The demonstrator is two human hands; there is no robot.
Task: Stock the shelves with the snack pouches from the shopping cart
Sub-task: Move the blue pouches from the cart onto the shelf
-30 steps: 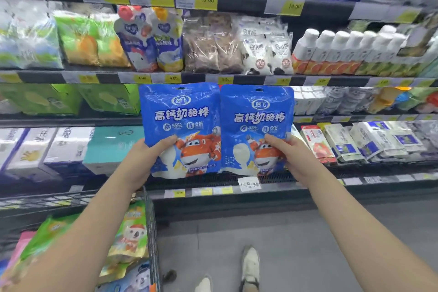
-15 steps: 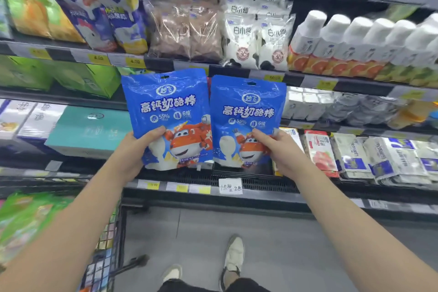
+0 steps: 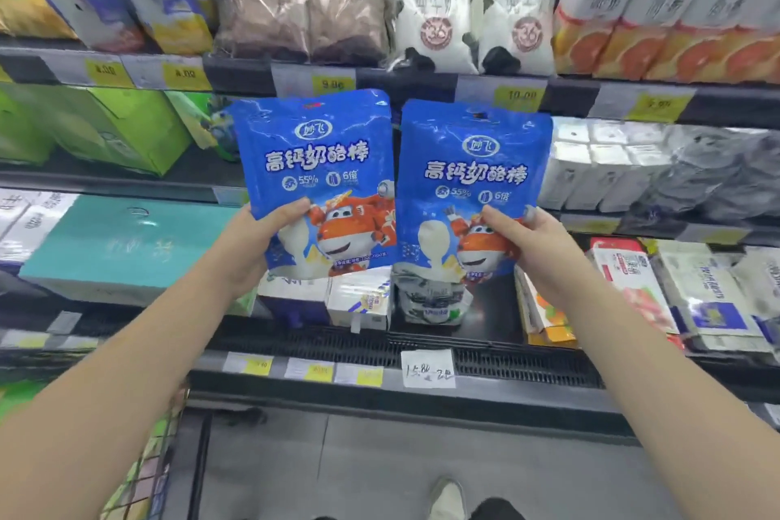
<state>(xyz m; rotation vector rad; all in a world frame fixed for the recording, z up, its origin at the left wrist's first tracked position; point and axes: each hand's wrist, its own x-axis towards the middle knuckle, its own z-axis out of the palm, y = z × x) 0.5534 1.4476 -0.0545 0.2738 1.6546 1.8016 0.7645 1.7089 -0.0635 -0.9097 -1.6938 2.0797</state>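
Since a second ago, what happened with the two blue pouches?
The left cheese-stick pouch and right cheese-stick pouch were carried forward, closer to the shelves, as the person stepped in. The shopping cart slid almost out of view at lower left. Nothing was let go: the left hand and right hand still grip the pouches low down, upright and side by side.

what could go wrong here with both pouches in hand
1. The left hand and right hand each pinch only a lower corner of the left pouch and right pouch; either might slip or flop over.
2. The shelf just below already holds small cartons and a white bag; pushing the pouches in there could topple them.
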